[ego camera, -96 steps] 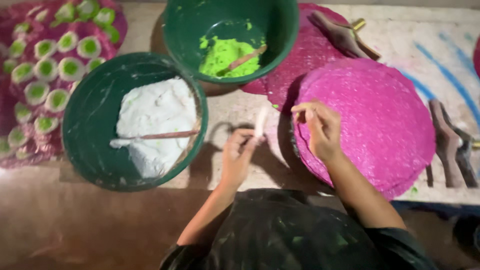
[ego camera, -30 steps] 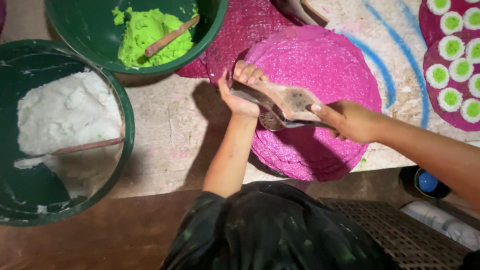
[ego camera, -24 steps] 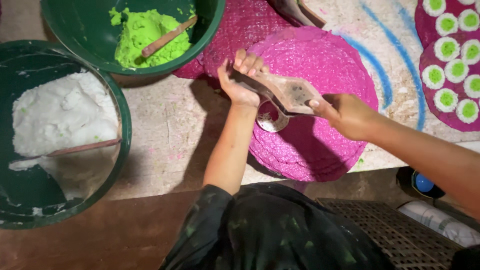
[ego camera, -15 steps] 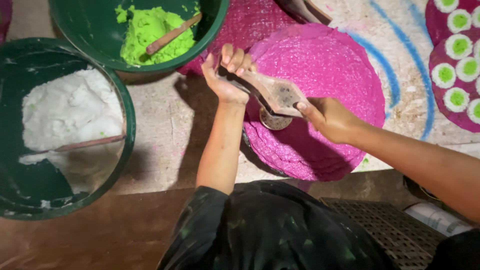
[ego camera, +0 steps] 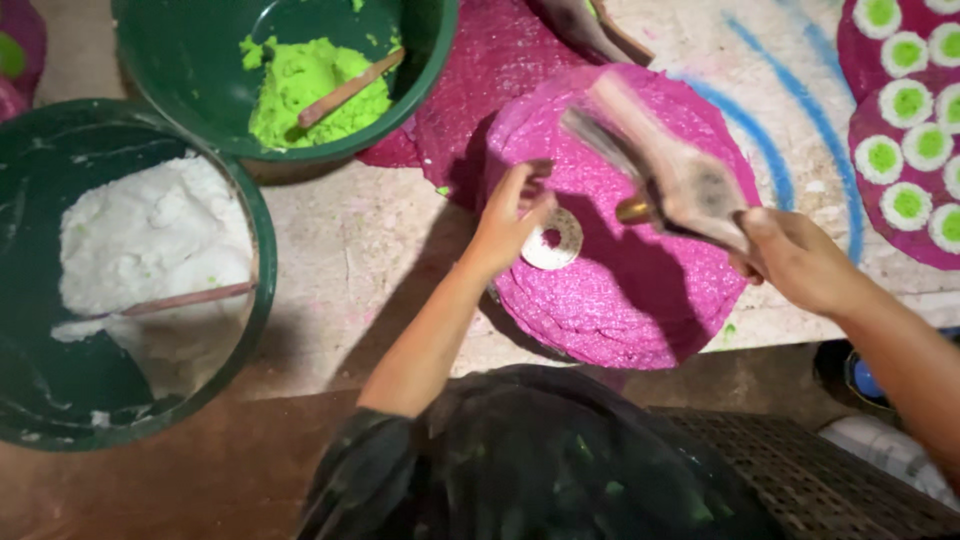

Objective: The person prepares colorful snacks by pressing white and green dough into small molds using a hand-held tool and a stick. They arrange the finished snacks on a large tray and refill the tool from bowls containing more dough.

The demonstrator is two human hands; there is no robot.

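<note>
My left hand (ego camera: 510, 215), fingers loosely curled, touches a white dough ring (ego camera: 552, 239) on the pink mat (ego camera: 620, 290). My right hand (ego camera: 790, 258) grips a blurred wooden press (ego camera: 665, 170).

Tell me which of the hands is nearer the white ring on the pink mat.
Left. The left hand touches the white ring; the right hand grips a wooden mould off to its right.

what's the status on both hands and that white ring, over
Left hand touching white ring on pink mat. Right hand gripping wooden press tool, raised above mat, blurred. Nothing between tool and ring.
</note>
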